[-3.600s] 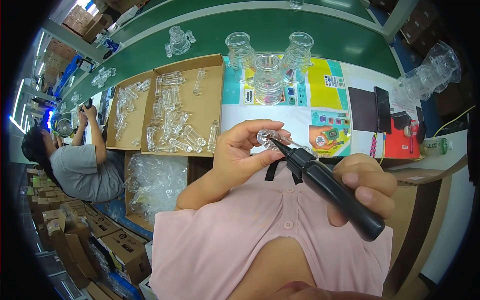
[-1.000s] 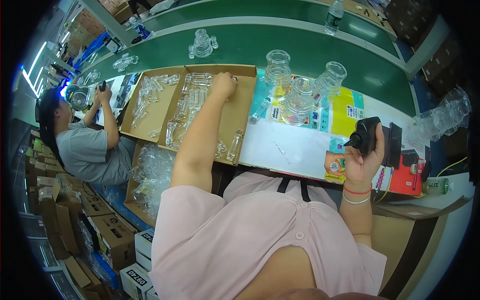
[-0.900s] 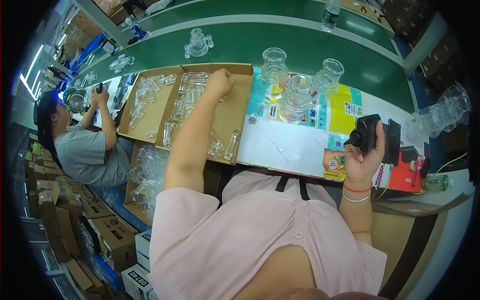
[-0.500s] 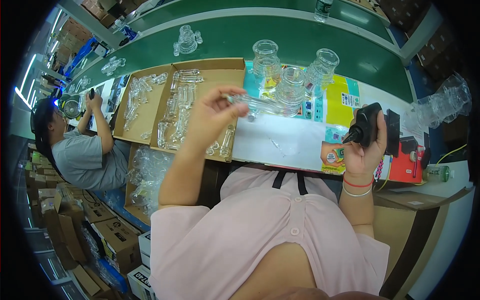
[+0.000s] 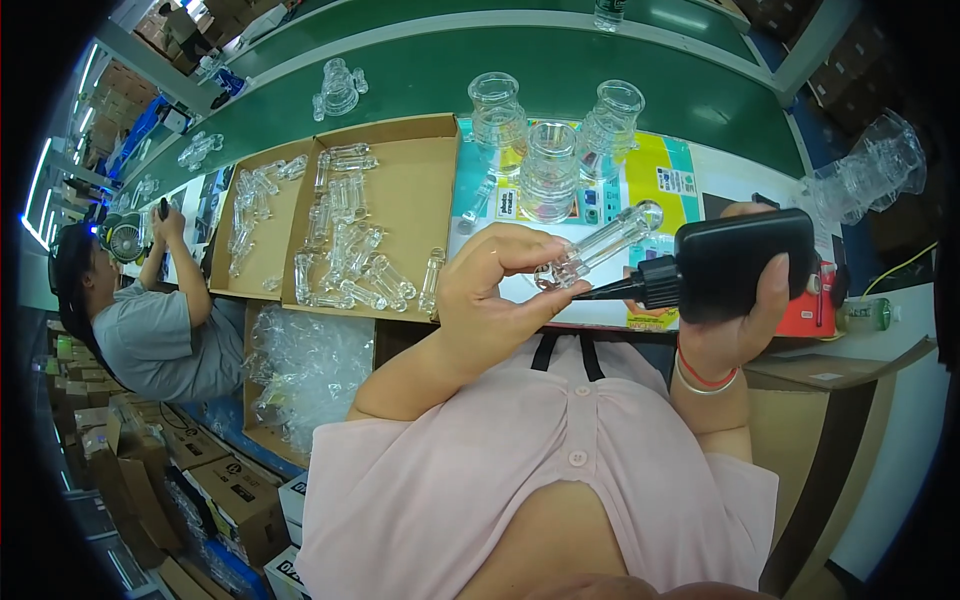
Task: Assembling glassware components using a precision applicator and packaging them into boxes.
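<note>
1. We see two open cardboard trays side by side on the table: the larger tray (image 5: 420, 160) holds a scatter of clear glass tubes (image 5: 350, 250) lying flat, and the narrower tray (image 5: 225, 260) to its left holds a smaller row of the same tubes.
2. Below the trays, a box (image 5: 262, 440) sits lower down, filled with crumpled clear plastic bags (image 5: 300, 370).
3. Behind our hands, three clear glass jars (image 5: 548, 160) stand upright on a colourful mat (image 5: 660, 170).
4. Our left hand (image 5: 490, 300) pinches one glass tube (image 5: 600, 243) between thumb and fingertips, raised above the table and tilted up to the right.
5. Our right hand (image 5: 745, 300) is clenched around a black tool (image 5: 740, 262), whose pointed tip touches the lower end of the tube.
6. Half a second ago the left hand was only lifting the tube away from the larger tray and the tool was held well apart on the right; now tube and tool meet in front of us.
7. A person in a grey shirt (image 5: 160, 340) works at the far left.
</note>
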Tool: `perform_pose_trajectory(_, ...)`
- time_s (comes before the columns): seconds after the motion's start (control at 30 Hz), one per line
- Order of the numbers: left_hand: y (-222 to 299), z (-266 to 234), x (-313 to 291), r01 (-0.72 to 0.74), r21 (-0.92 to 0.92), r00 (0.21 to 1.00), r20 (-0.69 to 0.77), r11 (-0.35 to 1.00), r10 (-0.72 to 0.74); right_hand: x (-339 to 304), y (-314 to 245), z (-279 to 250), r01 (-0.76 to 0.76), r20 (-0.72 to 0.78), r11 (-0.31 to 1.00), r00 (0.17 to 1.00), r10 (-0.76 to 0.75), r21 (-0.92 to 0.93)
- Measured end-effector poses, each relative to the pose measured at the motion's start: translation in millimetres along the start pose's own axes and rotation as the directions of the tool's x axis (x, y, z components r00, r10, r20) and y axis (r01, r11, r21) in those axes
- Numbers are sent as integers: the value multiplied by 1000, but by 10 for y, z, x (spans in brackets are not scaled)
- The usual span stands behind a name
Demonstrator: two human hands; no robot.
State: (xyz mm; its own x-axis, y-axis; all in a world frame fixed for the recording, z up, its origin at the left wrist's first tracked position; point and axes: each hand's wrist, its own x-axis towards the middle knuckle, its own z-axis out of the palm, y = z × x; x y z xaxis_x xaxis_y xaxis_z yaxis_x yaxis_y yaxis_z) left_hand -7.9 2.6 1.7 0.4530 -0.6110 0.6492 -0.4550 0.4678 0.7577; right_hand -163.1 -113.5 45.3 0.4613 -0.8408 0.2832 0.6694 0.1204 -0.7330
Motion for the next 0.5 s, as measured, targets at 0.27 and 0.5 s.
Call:
perform_pose_trajectory(0.27,11,-23,-23,-119,123,993,20,985,117,-119,-88,89,286,122,844,958,-260,-454)
perform_pose_trajectory(0.5,28,4,-22,-175,158,984,15,972,175,-222,-127,99,318,167,711,947,-276,-628)
